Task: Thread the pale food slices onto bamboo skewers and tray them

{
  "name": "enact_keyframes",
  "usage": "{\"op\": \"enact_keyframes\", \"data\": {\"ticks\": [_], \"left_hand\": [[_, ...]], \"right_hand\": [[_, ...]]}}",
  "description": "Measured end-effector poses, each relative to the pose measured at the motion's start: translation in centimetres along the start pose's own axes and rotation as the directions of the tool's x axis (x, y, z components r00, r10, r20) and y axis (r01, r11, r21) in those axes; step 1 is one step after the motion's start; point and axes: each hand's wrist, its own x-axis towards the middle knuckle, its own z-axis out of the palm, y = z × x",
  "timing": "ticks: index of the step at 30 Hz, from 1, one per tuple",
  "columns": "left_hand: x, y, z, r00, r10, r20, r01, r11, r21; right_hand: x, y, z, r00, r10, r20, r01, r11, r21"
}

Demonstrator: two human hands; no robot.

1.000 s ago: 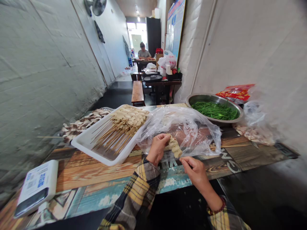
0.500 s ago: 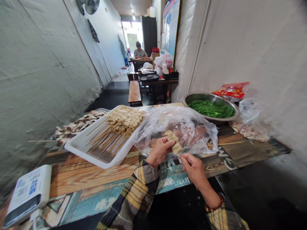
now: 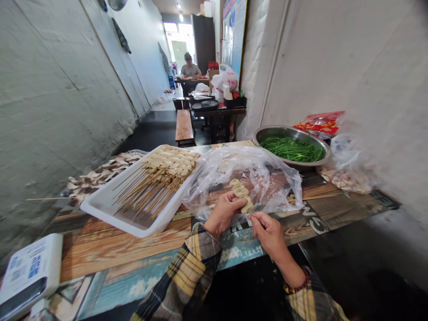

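My left hand (image 3: pixel 223 211) is closed around a row of pale food slices (image 3: pixel 241 192) threaded on a skewer, held just above the table's near edge. My right hand (image 3: pixel 267 229) pinches the skewer's lower end right beside the slices. Both hands sit in front of a crumpled clear plastic bag (image 3: pixel 264 178). Left of the hands a white tray (image 3: pixel 110 209) holds several finished skewers (image 3: pixel 160 176) of the same pale slices.
A steel bowl of green stalks (image 3: pixel 290 149) stands at the back right, with red and clear bags (image 3: pixel 344 171) beside it. Sliced mushrooms (image 3: pixel 96 176) lie beyond the tray. A white device (image 3: pixel 28 274) rests at the near left. A person sits far down the corridor.
The skewered slices rose slightly and my right hand closed in on their lower end. The camera tilted a little, shifting the scene left and down.
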Motion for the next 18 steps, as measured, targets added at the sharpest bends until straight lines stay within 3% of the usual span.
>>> {"op": "enact_keyframes", "data": {"ticks": [18], "left_hand": [[-0.18,-0.12,0.32,1.000,0.004,-0.001,-0.004,0.998,0.065]], "right_hand": [[-0.12,0.18,0.00,1.000,-0.013,-0.022,0.012,0.999,-0.032]]}}
